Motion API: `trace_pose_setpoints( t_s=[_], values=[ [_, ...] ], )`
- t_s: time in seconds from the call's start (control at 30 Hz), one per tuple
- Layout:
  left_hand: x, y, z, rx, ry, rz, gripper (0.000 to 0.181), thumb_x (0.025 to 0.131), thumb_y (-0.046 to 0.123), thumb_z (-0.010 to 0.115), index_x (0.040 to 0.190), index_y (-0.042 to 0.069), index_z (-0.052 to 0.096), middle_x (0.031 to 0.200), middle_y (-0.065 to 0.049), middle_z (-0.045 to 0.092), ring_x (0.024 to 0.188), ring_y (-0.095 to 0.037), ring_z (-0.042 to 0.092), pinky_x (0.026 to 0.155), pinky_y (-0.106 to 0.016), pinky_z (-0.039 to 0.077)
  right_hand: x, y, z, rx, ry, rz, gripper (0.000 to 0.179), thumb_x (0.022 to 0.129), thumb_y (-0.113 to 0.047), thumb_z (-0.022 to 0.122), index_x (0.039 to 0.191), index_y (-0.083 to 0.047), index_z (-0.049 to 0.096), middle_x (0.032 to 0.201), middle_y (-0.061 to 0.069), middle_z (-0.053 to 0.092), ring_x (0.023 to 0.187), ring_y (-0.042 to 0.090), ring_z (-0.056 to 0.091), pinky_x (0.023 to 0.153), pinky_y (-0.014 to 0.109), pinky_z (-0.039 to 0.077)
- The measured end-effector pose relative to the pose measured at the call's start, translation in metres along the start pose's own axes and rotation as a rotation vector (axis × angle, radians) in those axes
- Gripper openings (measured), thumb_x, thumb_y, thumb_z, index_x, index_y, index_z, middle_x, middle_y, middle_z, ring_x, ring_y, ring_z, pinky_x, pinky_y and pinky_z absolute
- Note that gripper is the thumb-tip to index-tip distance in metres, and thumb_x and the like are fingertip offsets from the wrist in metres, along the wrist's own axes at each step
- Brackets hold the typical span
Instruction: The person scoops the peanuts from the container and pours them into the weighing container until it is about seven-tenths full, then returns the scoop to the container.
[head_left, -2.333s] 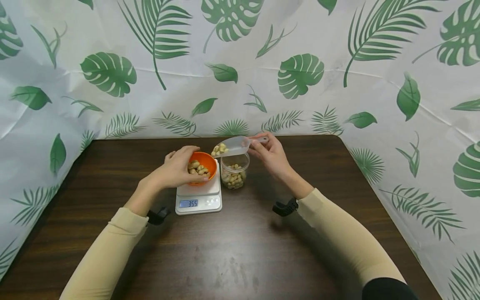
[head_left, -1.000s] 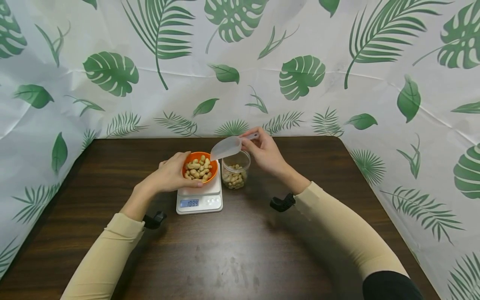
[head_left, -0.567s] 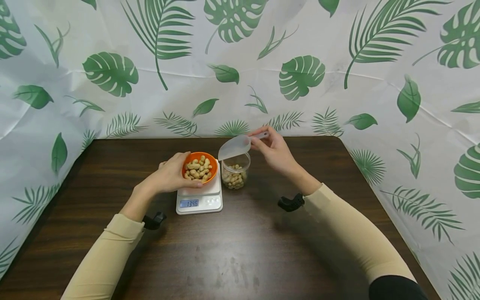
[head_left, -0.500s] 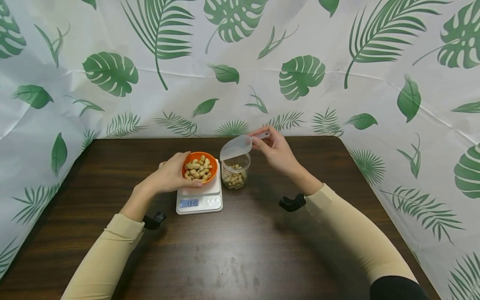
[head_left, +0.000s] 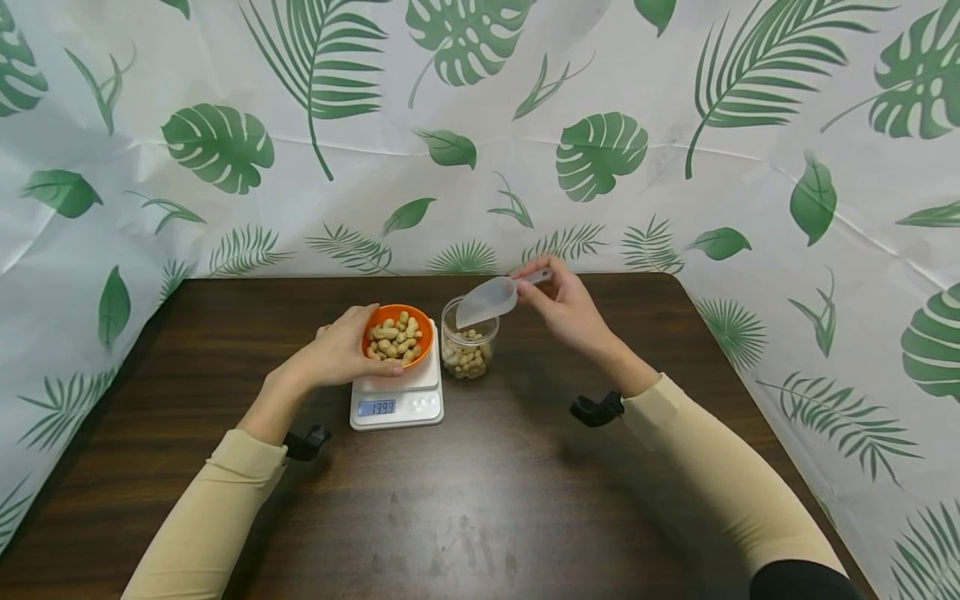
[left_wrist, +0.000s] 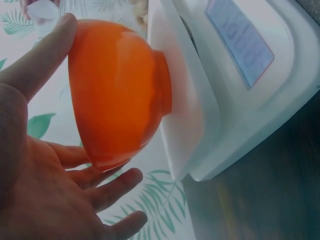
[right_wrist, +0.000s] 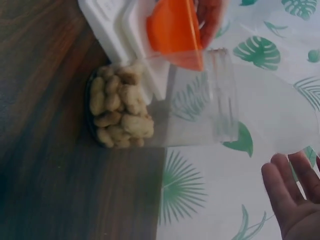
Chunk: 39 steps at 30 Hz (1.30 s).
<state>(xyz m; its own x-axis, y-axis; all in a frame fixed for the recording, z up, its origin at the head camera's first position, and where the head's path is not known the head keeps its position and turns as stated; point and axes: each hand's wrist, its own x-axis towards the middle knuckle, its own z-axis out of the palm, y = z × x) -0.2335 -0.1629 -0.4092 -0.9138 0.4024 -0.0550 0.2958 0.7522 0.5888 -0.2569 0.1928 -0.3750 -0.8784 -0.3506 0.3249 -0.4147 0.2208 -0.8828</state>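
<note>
My left hand (head_left: 337, 348) holds an orange bowl (left_wrist: 115, 95) by its rim, thumb on the near side and fingers round the far side. Peanuts in the shell (head_left: 395, 335) fill the bowl, which sits on a white kitchen scale (head_left: 411, 406) with a lit display. Just right of the scale stands a clear jar (head_left: 493, 330), lidless, with peanuts (right_wrist: 122, 107) in its lower part. The right hand (head_left: 567, 310) pinches the handle of a translucent scoop (head_left: 487, 302). The scoop slants down over the jar's mouth, its tip at the opening; no peanuts show in it.
The dark wooden table (head_left: 465, 500) carries everything. Behind it hangs a white backdrop cloth (head_left: 510, 100) printed with green leaves. A black wrist camera (head_left: 307, 442) sits below the left wrist, and another black camera (head_left: 597, 410) below the right.
The scoop has tipped its peanuts into the bowl, which is fuller. Since then the right hand has moved right, bringing the scoop over the jar. The scale's digits have changed; the left hand stays on the bowl.
</note>
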Motion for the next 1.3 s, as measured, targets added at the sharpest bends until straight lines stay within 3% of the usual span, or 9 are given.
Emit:
trace_pose_setpoints(
  t_s=[0.17,0.33,0.57,0.77,0.93,1.07,1.3],
  values=[
    [0.0,-0.002,0.0,-0.003,0.001,-0.001,0.117,0.079,0.052,0.086,0.158,-0.007,0.025,0.154,-0.026,0.037,0.139,-0.039,0.038,0.107,-0.071,0.023,-0.002,0.007,0.002,-0.081,-0.014,0.035,0.023,0.106,-0.014,0.06,0.121,0.002,0.055,0.125,0.014,0.064,0.101,0.036,0.066,0.084,0.037,0.054],
    [0.0,-0.003,0.001,-0.003,0.003,-0.003,0.118,0.079,0.054,0.086,0.158,-0.007,0.023,0.154,-0.026,0.037,0.139,-0.039,0.038,0.108,-0.072,0.022,-0.001,0.014,0.008,-0.087,-0.05,0.049,0.021,0.105,-0.014,0.061,0.119,0.001,0.057,0.123,0.015,0.063,0.104,0.043,0.065,0.083,0.038,0.052],
    [-0.001,-0.004,0.002,-0.027,-0.003,-0.013,0.118,0.079,0.055,0.085,0.159,-0.005,0.023,0.156,-0.024,0.035,0.139,-0.039,0.038,0.109,-0.073,0.019,0.002,0.015,0.019,-0.136,-0.084,0.049,0.019,0.104,-0.016,0.063,0.117,-0.002,0.062,0.121,0.012,0.067,0.103,0.03,0.067,0.082,0.041,0.053],
    [-0.002,-0.004,0.002,-0.03,-0.004,-0.012,0.117,0.08,0.055,0.084,0.16,-0.005,0.022,0.157,-0.025,0.033,0.14,-0.039,0.038,0.109,-0.074,0.018,0.004,0.026,0.026,-0.143,-0.074,0.044,0.021,0.104,-0.015,0.064,0.12,-0.001,0.063,0.124,0.012,0.064,0.107,0.026,0.066,0.088,0.043,0.054],
    [-0.001,-0.003,0.001,-0.031,0.0,-0.006,0.117,0.08,0.054,0.085,0.16,-0.005,0.022,0.158,-0.024,0.033,0.14,-0.039,0.038,0.11,-0.073,0.019,0.004,0.032,0.031,-0.156,-0.046,0.029,0.021,0.102,-0.01,0.065,0.12,0.001,0.062,0.133,0.017,0.058,0.112,0.028,0.061,0.091,0.049,0.053],
    [-0.001,-0.003,0.001,-0.025,0.0,-0.005,0.117,0.08,0.054,0.085,0.16,-0.005,0.022,0.158,-0.024,0.033,0.14,-0.039,0.038,0.11,-0.073,0.019,0.004,0.036,0.032,-0.141,-0.033,0.039,0.021,0.102,-0.011,0.066,0.119,0.001,0.063,0.127,0.018,0.059,0.111,0.032,0.061,0.09,0.053,0.053],
    [-0.003,-0.002,0.001,-0.032,-0.012,-0.01,0.116,0.081,0.053,0.084,0.16,-0.005,0.021,0.158,-0.024,0.031,0.141,-0.04,0.037,0.11,-0.073,0.019,-0.001,0.036,0.027,-0.183,-0.053,0.086,0.032,0.105,-0.021,0.063,0.132,-0.005,0.06,0.132,0.013,0.058,0.117,0.031,0.06,0.095,0.048,0.052]
  ],
)
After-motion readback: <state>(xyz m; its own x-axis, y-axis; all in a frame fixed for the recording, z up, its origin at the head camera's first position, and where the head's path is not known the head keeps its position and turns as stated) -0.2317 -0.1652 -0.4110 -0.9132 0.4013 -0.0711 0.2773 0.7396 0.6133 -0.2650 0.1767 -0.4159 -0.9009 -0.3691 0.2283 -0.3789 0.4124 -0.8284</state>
